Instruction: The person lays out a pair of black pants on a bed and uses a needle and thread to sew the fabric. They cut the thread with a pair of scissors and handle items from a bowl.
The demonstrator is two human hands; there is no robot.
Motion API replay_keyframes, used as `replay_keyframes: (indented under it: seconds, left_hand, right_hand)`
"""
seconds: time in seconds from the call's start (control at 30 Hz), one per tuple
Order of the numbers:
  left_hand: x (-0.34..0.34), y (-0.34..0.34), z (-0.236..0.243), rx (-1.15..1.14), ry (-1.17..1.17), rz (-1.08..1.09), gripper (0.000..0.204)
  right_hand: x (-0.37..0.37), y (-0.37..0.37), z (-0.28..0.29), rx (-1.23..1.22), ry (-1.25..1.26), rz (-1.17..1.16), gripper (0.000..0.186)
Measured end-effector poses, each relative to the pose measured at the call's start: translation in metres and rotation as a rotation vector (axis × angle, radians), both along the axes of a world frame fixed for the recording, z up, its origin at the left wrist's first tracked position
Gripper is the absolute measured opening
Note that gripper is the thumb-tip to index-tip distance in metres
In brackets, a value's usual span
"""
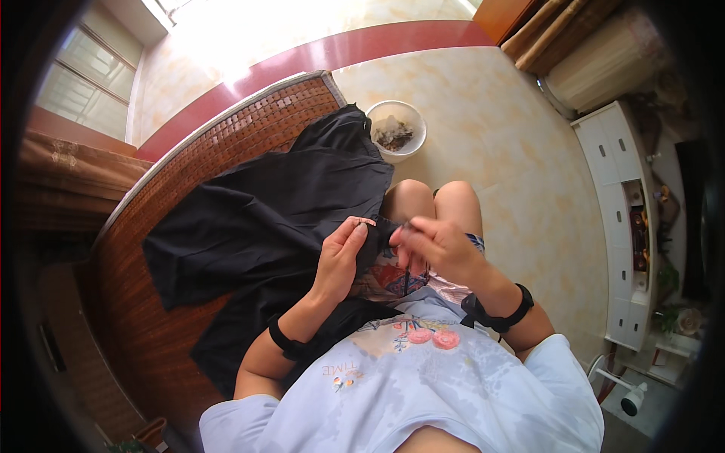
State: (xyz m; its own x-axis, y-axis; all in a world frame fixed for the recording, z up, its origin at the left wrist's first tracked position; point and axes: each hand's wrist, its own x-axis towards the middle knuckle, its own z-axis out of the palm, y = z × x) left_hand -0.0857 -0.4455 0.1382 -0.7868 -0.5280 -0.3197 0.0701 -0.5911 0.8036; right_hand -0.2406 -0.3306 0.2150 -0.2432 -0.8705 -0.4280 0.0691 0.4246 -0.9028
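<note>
- My left hand pinches the edge of the black cloth, thumb pressed down against the bent forefinger.
- My right hand is just beside it, fingers curled inward over a narrow dark part of the same cloth; they are blurred, so I cannot tell whether they grip it or only touch it.
- Below those right fingers a thin dark strip hangs down in front of my patterned shorts.
- The black cloth runs from my lap out to my left, spread in loose folds over the brown woven mat, with one part trailing back beside my left forearm.
- I wear a black band on my left forearm, a second dark band on the right one, and a pale printed shirt.
- Past my bare knees, near the far corner of the cloth, a white bin stands on the tiled floor, with grey and brown scraps inside.
- Well off to my right is a white cabinet; on the far left hangs a brown curtain.
</note>
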Motion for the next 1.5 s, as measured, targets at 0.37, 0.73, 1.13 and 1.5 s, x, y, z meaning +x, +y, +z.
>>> replay_keyframes:
  seconds: [0.37, 0.73, 1.13, 1.5]
  left_hand:
    - [0.001, 0.001, 0.003, -0.360, -0.021, -0.011, 0.017]
    - [0.001, 0.002, 0.009, -0.244, 0.016, -0.083, 0.017]
    - [0.004, 0.000, 0.004, -0.505, 0.043, -0.143, 0.016]
    - [-0.004, -0.018, 0.012, -0.521, -0.071, -0.239, 0.012]
  right_hand:
    - [0.006, -0.004, 0.002, 0.071, 0.128, 0.235, 0.028]
    - [0.005, -0.009, -0.003, 0.027, 0.124, 0.188, 0.028]
    - [-0.005, -0.015, -0.029, -0.266, 0.227, 0.073, 0.032]
    - [-0.018, -0.034, -0.026, -0.290, 0.487, 0.146, 0.019]
